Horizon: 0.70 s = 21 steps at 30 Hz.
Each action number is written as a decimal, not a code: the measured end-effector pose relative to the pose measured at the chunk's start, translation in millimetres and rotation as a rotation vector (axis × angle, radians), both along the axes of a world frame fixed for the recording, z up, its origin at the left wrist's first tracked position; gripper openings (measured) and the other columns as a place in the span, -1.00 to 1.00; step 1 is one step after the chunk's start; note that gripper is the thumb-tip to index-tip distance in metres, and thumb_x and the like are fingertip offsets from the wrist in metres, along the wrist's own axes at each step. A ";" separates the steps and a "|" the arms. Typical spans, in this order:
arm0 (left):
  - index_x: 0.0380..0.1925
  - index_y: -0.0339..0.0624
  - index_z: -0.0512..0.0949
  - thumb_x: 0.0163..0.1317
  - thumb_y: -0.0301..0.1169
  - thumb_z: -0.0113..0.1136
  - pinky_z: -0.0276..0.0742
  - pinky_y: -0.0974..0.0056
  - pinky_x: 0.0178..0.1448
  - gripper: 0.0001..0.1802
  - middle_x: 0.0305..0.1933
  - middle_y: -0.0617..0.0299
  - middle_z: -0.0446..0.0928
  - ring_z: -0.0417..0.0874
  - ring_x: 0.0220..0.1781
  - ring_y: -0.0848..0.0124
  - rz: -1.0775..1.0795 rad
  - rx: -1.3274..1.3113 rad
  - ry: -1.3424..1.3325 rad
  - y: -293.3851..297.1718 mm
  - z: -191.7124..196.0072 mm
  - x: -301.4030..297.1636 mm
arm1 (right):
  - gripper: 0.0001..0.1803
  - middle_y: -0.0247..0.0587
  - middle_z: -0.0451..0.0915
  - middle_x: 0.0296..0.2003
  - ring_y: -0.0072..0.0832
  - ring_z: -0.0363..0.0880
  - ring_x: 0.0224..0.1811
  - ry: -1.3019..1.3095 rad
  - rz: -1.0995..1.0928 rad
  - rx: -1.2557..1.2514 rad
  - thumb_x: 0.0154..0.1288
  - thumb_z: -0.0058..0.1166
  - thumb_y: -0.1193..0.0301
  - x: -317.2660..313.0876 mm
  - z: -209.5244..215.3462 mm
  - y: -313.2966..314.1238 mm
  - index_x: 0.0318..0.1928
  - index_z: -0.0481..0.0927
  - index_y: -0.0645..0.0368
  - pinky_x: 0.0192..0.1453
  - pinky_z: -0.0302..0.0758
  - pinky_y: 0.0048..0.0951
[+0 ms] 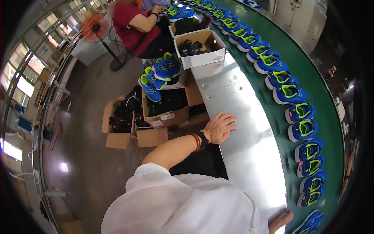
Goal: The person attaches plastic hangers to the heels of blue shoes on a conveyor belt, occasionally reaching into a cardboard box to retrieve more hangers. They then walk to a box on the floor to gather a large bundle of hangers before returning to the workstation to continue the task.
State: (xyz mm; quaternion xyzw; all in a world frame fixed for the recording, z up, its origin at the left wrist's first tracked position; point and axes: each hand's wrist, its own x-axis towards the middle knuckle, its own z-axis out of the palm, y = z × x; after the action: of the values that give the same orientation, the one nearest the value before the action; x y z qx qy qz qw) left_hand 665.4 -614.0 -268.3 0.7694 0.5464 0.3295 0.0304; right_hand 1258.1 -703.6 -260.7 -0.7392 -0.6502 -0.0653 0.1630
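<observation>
My left hand (221, 128) lies palm down on the shiny metal tabletop (241, 113), fingers spread and holding nothing. A dark band and red bracelets circle that wrist. At the lower right, my right hand (281, 220) is partly in view, its fingers curled at the tabletop's edge beside the green conveyor belt (311, 89). Pairs of blue sports shoes with lime-green linings stand in a long row on the belt. The pair nearest my right hand is a blue pair (309, 222) at the bottom of the picture.
A white box (202, 60) of black items stands on the tabletop's far end. Left of the table are open cartons (119, 139) of dark items, with blue shoes (165, 67) stacked above one. A person in red (132, 29) works beyond, near an orange floor fan (96, 28).
</observation>
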 end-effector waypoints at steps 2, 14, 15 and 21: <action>-0.10 -0.04 0.59 0.01 -0.47 0.05 0.11 -0.12 0.40 -0.62 0.17 0.09 0.43 0.33 0.29 0.08 0.063 -0.005 -0.006 -12.1 -2.6 -5.7 | -0.80 0.08 0.43 -0.13 -0.05 0.37 0.01 0.027 0.262 -0.012 0.30 -0.11 0.56 -17.8 -8.8 27.9 -0.10 0.44 0.37 0.11 0.31 -0.17; -0.10 -0.05 0.59 -0.03 -0.41 0.04 0.03 -0.10 0.45 -0.60 0.19 0.06 0.40 0.30 0.32 0.07 0.025 -0.047 0.000 -18.5 -4.2 5.4 | -0.69 -0.06 0.45 -0.18 -0.20 0.43 -0.14 1.204 1.558 -0.261 0.14 0.11 0.19 -363.7 205.9 107.7 -0.25 0.45 0.16 -0.11 0.40 -0.25; -0.10 -0.05 0.59 -0.03 -0.41 0.04 0.03 -0.10 0.45 -0.60 0.19 0.06 0.40 0.30 0.32 0.07 0.031 -0.058 -0.006 -20.8 -4.4 4.8 | -0.67 -0.08 0.44 -0.22 -0.23 0.44 -0.25 1.292 1.686 -0.187 0.17 0.10 0.15 -375.5 215.7 108.6 -0.26 0.40 0.13 -0.22 0.43 -0.29; -0.10 -0.04 0.59 -0.03 -0.36 0.05 -0.01 -0.09 0.47 -0.59 0.19 0.05 0.40 0.25 0.35 0.06 0.014 -0.068 -0.050 -10.5 -6.1 7.9 | -0.61 -0.12 0.45 -0.23 -0.32 0.44 -0.35 1.477 1.634 -0.153 0.19 0.11 0.06 -399.2 200.6 139.5 -0.22 0.37 0.08 -0.31 0.43 -0.36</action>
State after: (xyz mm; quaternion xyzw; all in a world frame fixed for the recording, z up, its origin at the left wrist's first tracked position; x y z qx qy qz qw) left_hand 673.3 -624.5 -274.4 0.7555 0.5617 0.3301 0.0680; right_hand 858.9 -564.1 -60.1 0.0481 -0.6880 0.5600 0.4591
